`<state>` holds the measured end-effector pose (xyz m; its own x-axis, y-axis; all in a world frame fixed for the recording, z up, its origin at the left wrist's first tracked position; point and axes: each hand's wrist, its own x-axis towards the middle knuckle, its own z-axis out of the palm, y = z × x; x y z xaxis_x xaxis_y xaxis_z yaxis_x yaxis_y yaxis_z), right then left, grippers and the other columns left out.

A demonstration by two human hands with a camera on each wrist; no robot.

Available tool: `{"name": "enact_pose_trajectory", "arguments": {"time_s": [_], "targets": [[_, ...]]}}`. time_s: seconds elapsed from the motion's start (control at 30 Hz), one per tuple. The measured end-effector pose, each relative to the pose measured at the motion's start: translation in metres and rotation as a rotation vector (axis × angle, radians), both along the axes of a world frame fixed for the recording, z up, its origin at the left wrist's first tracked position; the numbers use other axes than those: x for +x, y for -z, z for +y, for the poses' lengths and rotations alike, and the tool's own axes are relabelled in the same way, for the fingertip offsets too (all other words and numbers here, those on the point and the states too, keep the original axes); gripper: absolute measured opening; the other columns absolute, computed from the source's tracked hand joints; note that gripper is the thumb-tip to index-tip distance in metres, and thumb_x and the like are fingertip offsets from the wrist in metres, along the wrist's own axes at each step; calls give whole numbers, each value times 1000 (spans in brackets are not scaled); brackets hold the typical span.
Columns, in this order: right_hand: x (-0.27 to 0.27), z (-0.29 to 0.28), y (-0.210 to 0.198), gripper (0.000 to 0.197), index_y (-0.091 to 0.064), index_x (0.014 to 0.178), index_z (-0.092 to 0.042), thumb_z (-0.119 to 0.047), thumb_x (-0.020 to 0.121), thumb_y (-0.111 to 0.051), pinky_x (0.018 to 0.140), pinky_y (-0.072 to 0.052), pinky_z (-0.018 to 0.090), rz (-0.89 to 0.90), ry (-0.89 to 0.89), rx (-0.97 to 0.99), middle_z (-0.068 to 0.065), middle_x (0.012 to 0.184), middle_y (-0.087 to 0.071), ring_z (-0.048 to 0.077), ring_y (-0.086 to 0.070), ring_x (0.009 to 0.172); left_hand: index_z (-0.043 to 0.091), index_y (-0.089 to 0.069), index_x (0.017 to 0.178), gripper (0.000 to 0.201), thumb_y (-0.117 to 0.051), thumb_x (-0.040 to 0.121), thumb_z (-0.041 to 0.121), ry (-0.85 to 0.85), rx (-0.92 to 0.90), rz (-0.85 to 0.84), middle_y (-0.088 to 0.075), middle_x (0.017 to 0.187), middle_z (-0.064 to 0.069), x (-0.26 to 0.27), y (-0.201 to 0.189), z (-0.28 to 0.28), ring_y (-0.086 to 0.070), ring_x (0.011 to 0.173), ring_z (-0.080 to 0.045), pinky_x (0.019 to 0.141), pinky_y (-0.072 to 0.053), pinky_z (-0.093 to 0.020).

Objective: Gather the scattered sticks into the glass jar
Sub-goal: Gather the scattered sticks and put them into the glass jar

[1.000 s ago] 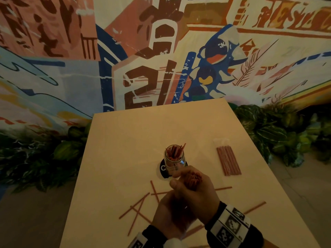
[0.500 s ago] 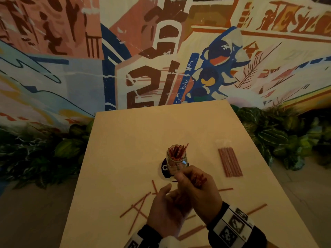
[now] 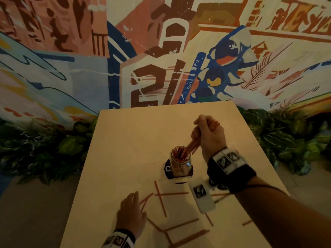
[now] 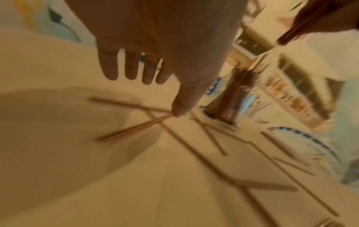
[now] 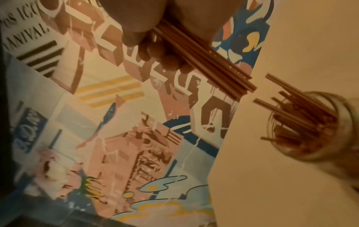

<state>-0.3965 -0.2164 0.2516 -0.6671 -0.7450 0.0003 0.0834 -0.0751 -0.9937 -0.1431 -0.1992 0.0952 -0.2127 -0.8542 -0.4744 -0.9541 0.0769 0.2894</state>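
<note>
A glass jar [image 3: 180, 164] stands mid-table on a black round mat, with several red-brown sticks in it. My right hand [image 3: 206, 130] is above and just beyond the jar and grips a bundle of sticks [image 3: 192, 145], tilted down toward the jar mouth. In the right wrist view the bundle [image 5: 205, 61] ends just short of the jar [image 5: 312, 129]. My left hand [image 3: 131, 210] hovers low at the front left with straight fingers. Its thumb [image 4: 180, 109] is at the end of two loose sticks [image 4: 136, 129]. Several more loose sticks [image 3: 161, 200] lie crossed on the table.
The pale wooden table [image 3: 129, 140] has its left edge close to my left hand. A white tag with a black marker [image 3: 202, 197] sits below my right wrist. Green leafy plants [image 3: 279, 135] flank the table and a painted wall [image 3: 161, 59] stands behind it.
The hands have parted. My right hand carried the bundle up and away to the jar's far side and tilted it toward the mouth. My left hand dropped to the loose sticks at front left.
</note>
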Motion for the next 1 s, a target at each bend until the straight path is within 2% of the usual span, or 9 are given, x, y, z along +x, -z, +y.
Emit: {"name": "enact_pose_trajectory", "arguments": {"time_s": [0.1, 0.17, 0.27, 0.43, 0.53, 0.67, 0.8, 0.9, 1.0], "targets": [[-12, -31, 16, 32, -57, 66, -20, -29, 94, -45, 59, -45, 36, 37, -7, 37, -3, 44, -54, 19, -52, 46, 12, -21, 147, 64, -43, 91, 31, 161, -89, -105, -18, 155, -5, 20, 24, 0, -28, 139, -27, 110, -35, -37], [-13, -41, 34, 33, -57, 65, -19, -29, 94, -46, 61, -48, 35, 27, -7, 80, -3, 41, -55, 16, -55, 44, 7, -54, 121, 57, -57, 65, 20, 251, -252, -32, -41, 130, -10, 27, 48, 8, -54, 108, -31, 73, -59, -41], [-8, -46, 59, 34, -56, 64, -17, -28, 94, -46, 64, -49, 35, -25, -9, 125, -3, 37, -57, 12, -57, 43, 17, -47, 92, 43, -38, 51, 25, 252, -293, 56, -40, 92, -4, 25, 66, 34, -37, 73, -23, 41, -53, -24], [7, -51, 67, 36, -55, 60, -17, -28, 94, -47, 82, -50, 41, -7, -60, 153, -5, 43, -63, 25, -61, 62, 21, -41, 82, 46, -49, 38, 30, 341, -326, 108, -35, 83, -1, 13, 67, 51, -29, 65, -20, 38, -42, -14], [9, -54, 62, 36, -53, 60, -14, -24, 94, -46, 76, -54, 41, -37, -63, 95, -1, 44, -62, 25, -63, 58, 22, -39, 80, 65, -61, 19, 16, 337, -281, 135, -34, 83, -2, 8, 70, 50, -30, 65, -19, 60, -34, -30], [9, -48, 68, 35, -53, 63, -12, -25, 95, -45, 70, -56, 33, -1, -82, 141, 3, 52, -62, 22, -64, 58, 25, -35, 74, 88, -78, -3, 18, 346, -235, 155, -32, 80, -1, 7, 79, 47, -26, 63, -17, 58, -27, -31], [8, -49, 68, 38, -55, 60, -16, -26, 95, -44, 65, -54, 23, -1, -65, 137, 3, 56, -62, 18, -65, 60, 27, -32, 72, 57, -63, 25, 33, 371, -97, 133, -33, 79, -1, 1, 79, 47, -27, 62, -17, 44, -29, -20], [10, -45, 73, 38, -62, 64, -27, -40, 93, -42, 83, -47, 36, 245, -132, 329, -3, 72, -64, 18, -62, 77, 26, -32, 70, 26, -33, 44, 30, 350, -205, 108, -33, 78, -2, -5, 79, 57, -30, 58, -15, 48, -27, -24], [12, -34, 82, 34, -66, 94, -30, -52, 90, -39, 111, -24, 46, 573, -198, 666, -4, 120, -60, 18, -48, 122, 26, -31, 70, 24, -34, 46, 28, 345, -260, 148, -31, 78, 0, -11, 81, 64, -26, 60, -17, 50, -28, -26]]}}
